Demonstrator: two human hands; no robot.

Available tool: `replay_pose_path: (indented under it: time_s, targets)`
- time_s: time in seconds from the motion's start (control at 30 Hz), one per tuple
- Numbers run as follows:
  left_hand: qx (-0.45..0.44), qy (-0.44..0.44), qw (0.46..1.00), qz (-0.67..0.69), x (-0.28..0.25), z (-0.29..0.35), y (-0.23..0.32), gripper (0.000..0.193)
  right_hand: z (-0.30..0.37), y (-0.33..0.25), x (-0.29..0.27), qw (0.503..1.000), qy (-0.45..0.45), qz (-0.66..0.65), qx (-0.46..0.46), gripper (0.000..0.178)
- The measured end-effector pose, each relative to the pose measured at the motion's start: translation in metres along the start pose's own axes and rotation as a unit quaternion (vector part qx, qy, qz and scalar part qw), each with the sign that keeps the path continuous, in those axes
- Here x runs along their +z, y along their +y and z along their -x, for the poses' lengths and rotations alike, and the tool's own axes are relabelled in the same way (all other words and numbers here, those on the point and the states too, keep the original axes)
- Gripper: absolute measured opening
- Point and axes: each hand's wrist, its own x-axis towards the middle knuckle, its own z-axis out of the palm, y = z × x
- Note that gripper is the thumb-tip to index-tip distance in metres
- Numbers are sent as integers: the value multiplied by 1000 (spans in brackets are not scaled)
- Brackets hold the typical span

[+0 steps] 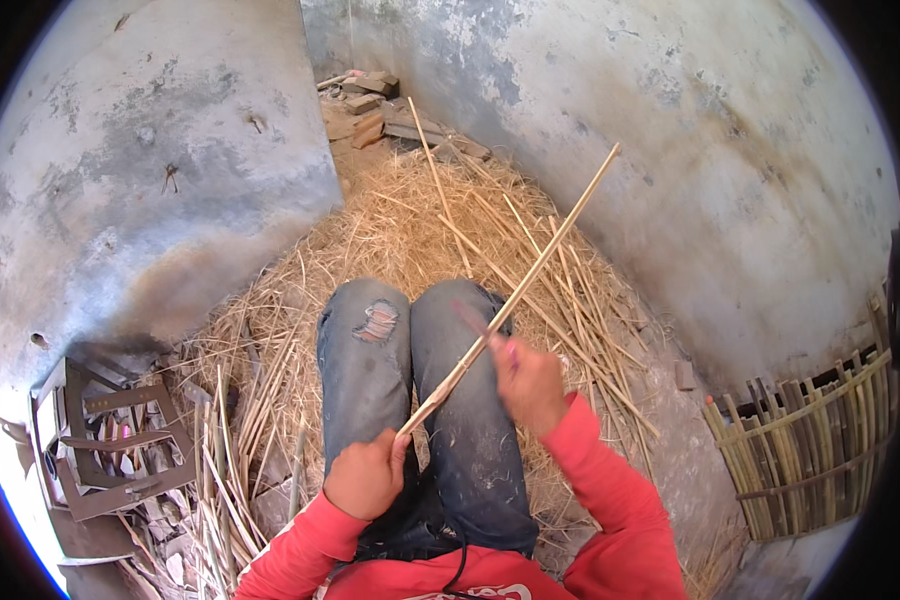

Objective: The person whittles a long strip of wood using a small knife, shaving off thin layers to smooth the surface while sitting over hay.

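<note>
A long, pale bamboo stick (550,250) slants across my lap, its far end up and to the right. My left hand (365,475) is closed around its near end, with the thumb laid along it. A knife (472,320) is in the closed fingers of my right hand (532,388), its reddish blade smeared by motion and lying against or very near the middle of the stick. Which of these it is, I cannot tell. Part of the stick between the hands looks rough and split.
Straw-like shavings (370,235) cover the ground ahead of my knees. Loose sticks (575,300) lie to the right, and more sticks (215,490) at the left. A broken frame (125,490) stands at far left, a slatted bamboo basket (820,450) at far right. Bricks (367,103) lie by the walls.
</note>
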Motion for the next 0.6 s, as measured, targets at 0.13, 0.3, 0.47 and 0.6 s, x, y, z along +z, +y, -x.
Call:
replay_pose_path:
  time_s: [0.13, 0.3, 0.47, 0.6]
  targets:
    - [-14, -54, 994, 90, -17, -7, -4, 46, 10, -18, 1, 999, -52, -4, 2, 50]
    - [-11, -66, 992, 103, -17, -8, -1, 46, -32, 37, -12, 993, 76, 12, 95, 48]
    - [-21, -50, 994, 97, -13, -7, -4, 42, 12, 3, 5, 998, -61, -10, 15, 47]
    - [-27, -18, 998, 52, -7, -3, -3, 41, -5, 7, 1, 999, -17, -15, 26, 47]
